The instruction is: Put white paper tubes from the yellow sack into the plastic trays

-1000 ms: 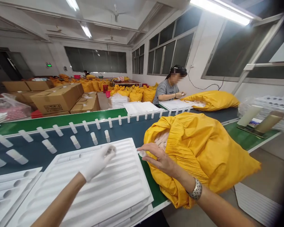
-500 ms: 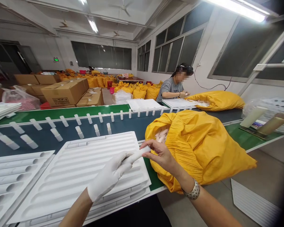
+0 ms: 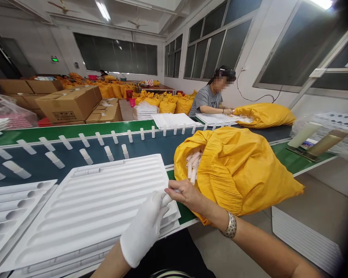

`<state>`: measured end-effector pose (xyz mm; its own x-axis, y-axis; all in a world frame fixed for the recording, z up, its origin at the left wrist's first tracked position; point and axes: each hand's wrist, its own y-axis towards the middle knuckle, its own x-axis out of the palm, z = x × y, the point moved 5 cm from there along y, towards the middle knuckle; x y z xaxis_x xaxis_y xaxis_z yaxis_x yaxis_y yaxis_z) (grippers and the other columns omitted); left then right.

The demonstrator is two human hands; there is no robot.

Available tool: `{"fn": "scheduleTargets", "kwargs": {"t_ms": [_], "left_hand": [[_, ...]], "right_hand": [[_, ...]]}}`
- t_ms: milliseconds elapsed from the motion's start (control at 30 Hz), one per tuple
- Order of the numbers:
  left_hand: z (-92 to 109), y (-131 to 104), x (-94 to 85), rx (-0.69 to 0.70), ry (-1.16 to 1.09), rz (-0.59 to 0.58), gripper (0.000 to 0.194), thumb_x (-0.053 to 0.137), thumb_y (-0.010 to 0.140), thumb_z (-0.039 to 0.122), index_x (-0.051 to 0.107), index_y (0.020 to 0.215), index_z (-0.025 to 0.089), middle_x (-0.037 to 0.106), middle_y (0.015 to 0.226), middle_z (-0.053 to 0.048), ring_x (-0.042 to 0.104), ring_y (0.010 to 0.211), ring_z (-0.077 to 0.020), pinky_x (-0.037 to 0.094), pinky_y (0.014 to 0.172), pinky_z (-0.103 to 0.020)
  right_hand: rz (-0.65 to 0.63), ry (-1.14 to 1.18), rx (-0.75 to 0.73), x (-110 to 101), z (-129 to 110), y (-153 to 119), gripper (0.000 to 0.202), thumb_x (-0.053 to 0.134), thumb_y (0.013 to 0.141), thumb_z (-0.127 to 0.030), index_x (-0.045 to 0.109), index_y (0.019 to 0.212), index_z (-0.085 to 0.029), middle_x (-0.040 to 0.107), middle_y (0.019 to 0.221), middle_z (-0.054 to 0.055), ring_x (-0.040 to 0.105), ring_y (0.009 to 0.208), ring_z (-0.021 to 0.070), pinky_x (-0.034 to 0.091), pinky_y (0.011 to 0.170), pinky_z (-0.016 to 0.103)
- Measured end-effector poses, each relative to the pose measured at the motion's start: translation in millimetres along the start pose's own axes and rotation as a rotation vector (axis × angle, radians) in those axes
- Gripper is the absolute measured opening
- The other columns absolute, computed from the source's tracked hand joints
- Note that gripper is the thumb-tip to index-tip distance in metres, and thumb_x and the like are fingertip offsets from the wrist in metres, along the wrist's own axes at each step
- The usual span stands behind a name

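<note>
My left hand (image 3: pixel 143 227), in a white glove, is wrapped round a white cylindrical tube (image 3: pixel 166 199). On the tube's other end my bare right hand (image 3: pixel 187 195) is closed, a metal bracelet at its wrist. Both hands are over the right edge of a stack of white grooved trays (image 3: pixel 104 204). The top tray has a few tubes in its far grooves; most grooves show bare. Just beyond my right hand lies a yellow sack (image 3: pixel 237 170), its mouth open on many pale tubes (image 3: pixel 193 162).
A dark conveyor belt (image 3: pixel 142 144) carries rows of upright white tubes. Filled trays (image 3: pixel 10 199) lie at the left. Across the belt, a person (image 3: pixel 207 98) in grey handles things beside another yellow sack (image 3: pixel 266 114). Cardboard boxes (image 3: pixel 68 104) stand behind; a white ridged panel (image 3: pixel 304 239) lies lower right.
Both hands have come lower and closer to my body with the tube. My left hand has turned more upright, and my right fingers have closed further over the tube's end. The view has shifted slightly.
</note>
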<state>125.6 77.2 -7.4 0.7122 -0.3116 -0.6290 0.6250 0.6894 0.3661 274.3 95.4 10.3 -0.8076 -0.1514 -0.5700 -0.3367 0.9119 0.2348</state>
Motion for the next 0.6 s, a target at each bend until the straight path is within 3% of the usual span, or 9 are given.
{"fn": "scheduleTargets", "kwargs": {"t_ms": [100, 200, 267, 333, 400, 500, 600], "left_hand": [[-13.3, 9.0, -5.6, -0.022, 0.045, -0.044, 0.021, 0.042, 0.100, 0.025, 0.058, 0.112, 0.021, 0.066, 0.106, -0.010, 0.065, 0.099, -0.0242, 0.053, 0.089, -0.039], [-42.8, 42.1, -38.2, -0.145, 0.160, -0.043, 0.025, 0.051, 0.095, 0.037, 0.060, 0.078, 0.020, 0.062, 0.085, -0.005, 0.061, 0.082, -0.0221, 0.051, 0.078, -0.036], [-73.0, 75.9, -71.0, -0.276, 0.227, 0.060, 0.025, 0.057, 0.092, 0.037, 0.060, 0.074, 0.020, 0.060, 0.084, -0.003, 0.060, 0.082, -0.0210, 0.049, 0.077, -0.034], [-109.3, 112.1, -99.9, -0.404, 0.264, 0.157, 0.016, 0.062, 0.090, 0.033, 0.064, 0.083, 0.018, 0.062, 0.087, -0.002, 0.061, 0.083, -0.0198, 0.050, 0.077, -0.033], [-147.9, 145.1, -117.2, -0.502, 0.287, 0.197, 0.014, 0.065, 0.090, 0.028, 0.065, 0.093, 0.015, 0.065, 0.090, -0.003, 0.063, 0.084, -0.0184, 0.052, 0.077, -0.033], [-199.3, 177.0, -120.5, -0.615, 0.303, 0.182, 0.020, 0.066, 0.094, 0.030, 0.066, 0.101, 0.012, 0.068, 0.099, -0.005, 0.066, 0.087, -0.0175, 0.057, 0.079, -0.035], [-228.7, 186.3, -109.0, -0.655, 0.301, 0.144, 0.028, 0.063, 0.097, 0.035, 0.065, 0.115, 0.014, 0.068, 0.109, -0.007, 0.068, 0.092, -0.0189, 0.059, 0.080, -0.037]], "right_hand": [[-0.102, -0.062, 0.046, -1.0, 11.3, 3.2, 0.034, 0.050, 0.102, -0.051, 0.050, 0.085, -0.021, 0.046, 0.072, -0.005, 0.046, 0.067, 0.0133, 0.035, 0.062, 0.024], [-0.156, -0.201, 0.089, -24.2, 29.5, 4.2, 0.026, 0.047, 0.105, -0.046, 0.051, 0.114, -0.023, 0.058, 0.089, -0.001, 0.055, 0.079, 0.0163, 0.043, 0.070, 0.025], [-0.107, -0.406, 0.090, -46.5, 48.1, 1.0, 0.017, 0.043, 0.106, -0.034, 0.053, 0.107, -0.021, 0.058, 0.095, 0.002, 0.055, 0.085, 0.0180, 0.046, 0.078, 0.029], [-0.097, -0.511, 0.089, -60.6, 73.6, -5.2, 0.018, 0.044, 0.102, -0.019, 0.056, 0.088, -0.019, 0.057, 0.095, 0.005, 0.054, 0.088, 0.0218, 0.044, 0.083, 0.036], [-0.099, -0.558, 0.096, -65.3, 102.4, -11.8, 0.023, 0.041, 0.097, -0.009, 0.058, 0.084, -0.019, 0.057, 0.095, 0.007, 0.053, 0.089, 0.0234, 0.043, 0.085, 0.039], [-0.105, -0.610, 0.099, -62.0, 134.2, -18.1, 0.025, 0.040, 0.098, -0.008, 0.059, 0.086, -0.020, 0.056, 0.098, 0.007, 0.052, 0.088, 0.0218, 0.044, 0.083, 0.037], [-0.074, -0.579, 0.093, -62.3, 136.2, -16.8, 0.022, 0.043, 0.100, -0.011, 0.057, 0.085, -0.020, 0.055, 0.097, 0.006, 0.052, 0.085, 0.0200, 0.046, 0.079, 0.032]]}}
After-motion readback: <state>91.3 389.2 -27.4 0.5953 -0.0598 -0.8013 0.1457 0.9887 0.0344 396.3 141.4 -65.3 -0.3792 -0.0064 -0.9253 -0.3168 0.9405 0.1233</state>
